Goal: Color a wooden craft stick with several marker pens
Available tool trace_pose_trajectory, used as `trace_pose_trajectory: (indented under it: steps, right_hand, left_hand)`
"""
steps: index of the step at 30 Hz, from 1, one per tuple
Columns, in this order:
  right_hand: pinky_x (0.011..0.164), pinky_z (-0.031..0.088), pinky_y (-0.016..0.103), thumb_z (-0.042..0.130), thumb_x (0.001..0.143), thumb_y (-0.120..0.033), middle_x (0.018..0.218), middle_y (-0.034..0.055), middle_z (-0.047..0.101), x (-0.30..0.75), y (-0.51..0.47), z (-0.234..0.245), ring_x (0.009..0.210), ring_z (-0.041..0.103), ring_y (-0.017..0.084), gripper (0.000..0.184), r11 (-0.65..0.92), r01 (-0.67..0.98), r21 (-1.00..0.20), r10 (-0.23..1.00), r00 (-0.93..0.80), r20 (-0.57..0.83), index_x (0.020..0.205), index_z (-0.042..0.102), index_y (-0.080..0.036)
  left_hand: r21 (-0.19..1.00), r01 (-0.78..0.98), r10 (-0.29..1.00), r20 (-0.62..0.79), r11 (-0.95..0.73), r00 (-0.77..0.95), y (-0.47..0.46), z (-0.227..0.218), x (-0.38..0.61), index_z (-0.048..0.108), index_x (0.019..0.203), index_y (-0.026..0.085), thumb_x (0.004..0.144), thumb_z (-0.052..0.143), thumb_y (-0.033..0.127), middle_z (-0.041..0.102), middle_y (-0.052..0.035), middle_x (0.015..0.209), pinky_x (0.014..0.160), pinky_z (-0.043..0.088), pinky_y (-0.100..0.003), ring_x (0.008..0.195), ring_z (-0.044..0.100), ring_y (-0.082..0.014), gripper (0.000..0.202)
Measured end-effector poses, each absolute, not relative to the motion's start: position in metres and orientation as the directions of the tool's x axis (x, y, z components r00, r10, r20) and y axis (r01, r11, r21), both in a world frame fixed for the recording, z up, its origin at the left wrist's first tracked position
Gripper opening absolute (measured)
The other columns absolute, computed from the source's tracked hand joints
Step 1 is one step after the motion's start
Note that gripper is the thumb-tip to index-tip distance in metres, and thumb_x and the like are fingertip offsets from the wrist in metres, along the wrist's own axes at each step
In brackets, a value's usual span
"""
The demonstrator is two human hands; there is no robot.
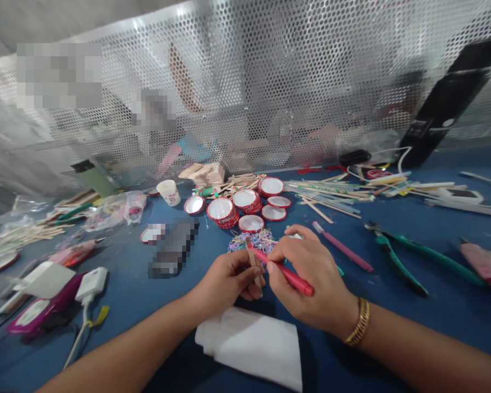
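Observation:
My left hand [228, 279] pinches a thin flat wooden stick [252, 256] upright between thumb and fingers. The stick's upper end looks reddish brown. In my right hand [309, 273], fingers wrapped round it, is a red marker pen [297, 279]; its tip end meets the stick near the top, though whether it touches is hard to make out. Just beyond both hands lies a heap of small pastel rubber bands [265, 238]. Below the hands rests a folded white cloth or paper [256, 341] on the blue table [175, 349].
Red-rimmed round discs [221, 210] are stacked behind the rubber bands, near a paper cup [169, 192]. Green-handled pliers [401, 265] and a pink pen-like tool [347, 251] lie right. A phone [174, 248] and white charger [90, 285] lie left. Perforated metal [270, 82] stands behind.

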State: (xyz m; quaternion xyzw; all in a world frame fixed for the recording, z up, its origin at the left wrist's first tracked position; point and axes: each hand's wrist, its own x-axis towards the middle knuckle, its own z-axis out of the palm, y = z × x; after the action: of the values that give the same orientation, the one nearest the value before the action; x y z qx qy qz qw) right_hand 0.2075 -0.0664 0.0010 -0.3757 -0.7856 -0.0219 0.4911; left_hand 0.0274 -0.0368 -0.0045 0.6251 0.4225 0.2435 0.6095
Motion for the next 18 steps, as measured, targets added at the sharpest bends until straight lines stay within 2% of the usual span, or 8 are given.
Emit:
trace_pose_trajectory:
  steps: [18]
  right_hand:
    - [0.093,0.041,0.046,0.050,0.083,-0.014,0.063,-0.0037,0.056,0.2065,-0.0670,0.0002,0.058,0.052,0.013,0.007,0.729,0.599,-0.332,0.567,-0.256,0.783,0.080,0.050,-0.020]
  left_hand:
    - [0.968,0.241,0.826,-0.196,0.075,0.529,-0.0372,-0.0048,0.0279,0.056,0.081,0.015,0.082,0.062,0.058,0.059,-0.0005,0.064,0.053,0.049,-0.020,0.056,0.059,-0.0101,0.044]
